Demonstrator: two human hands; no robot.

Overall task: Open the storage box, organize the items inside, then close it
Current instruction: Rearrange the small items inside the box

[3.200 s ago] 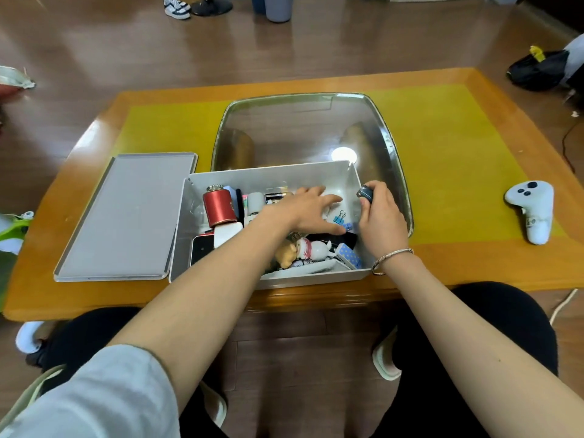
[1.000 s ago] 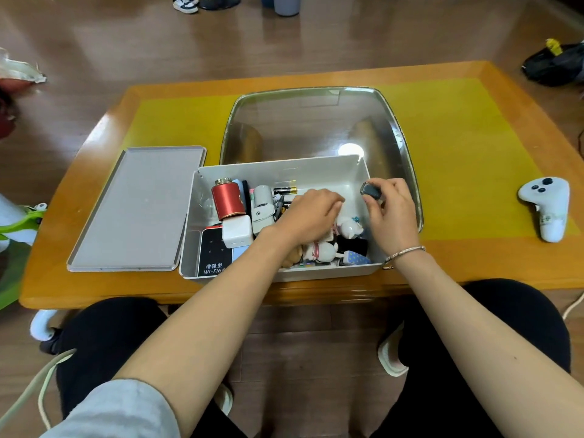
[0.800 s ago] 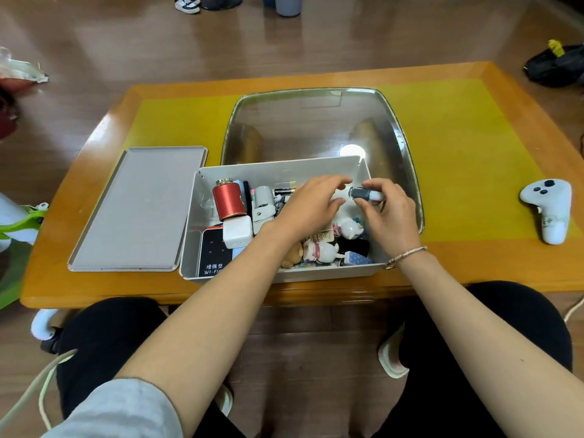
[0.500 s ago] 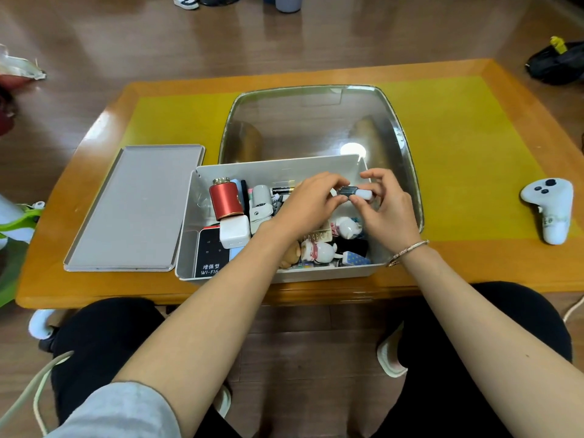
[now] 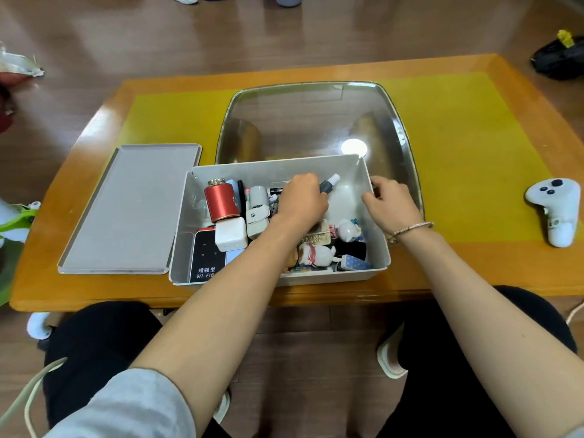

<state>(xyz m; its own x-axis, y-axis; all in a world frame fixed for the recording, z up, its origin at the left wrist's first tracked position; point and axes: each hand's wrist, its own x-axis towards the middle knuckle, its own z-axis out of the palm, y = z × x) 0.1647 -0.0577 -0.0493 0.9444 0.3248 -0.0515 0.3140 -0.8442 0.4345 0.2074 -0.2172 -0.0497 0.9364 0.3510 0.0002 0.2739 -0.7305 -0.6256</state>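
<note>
The grey storage box (image 5: 278,167) stands open at the table's near edge, full of small items. Its lid (image 5: 126,210) lies flat to its left. My left hand (image 5: 301,200) reaches into the box and grips a small dark bottle with a white cap (image 5: 329,184), tilted toward the back right corner. My right hand (image 5: 390,200) hovers at the box's right wall with loosely curled fingers and holds nothing. Inside sit a red cylinder (image 5: 221,203), a white charger (image 5: 230,237), a black Wi-Fi device (image 5: 205,260) and small figurines (image 5: 316,254).
A shiny metal tray (image 5: 316,121) lies behind the box on the yellow mat (image 5: 474,137). A white controller (image 5: 556,210) rests at the right. A black bag (image 5: 559,58) lies on the floor beyond the table.
The small bottle passed from my right hand to my left hand. My right hand drew back to the box's right wall.
</note>
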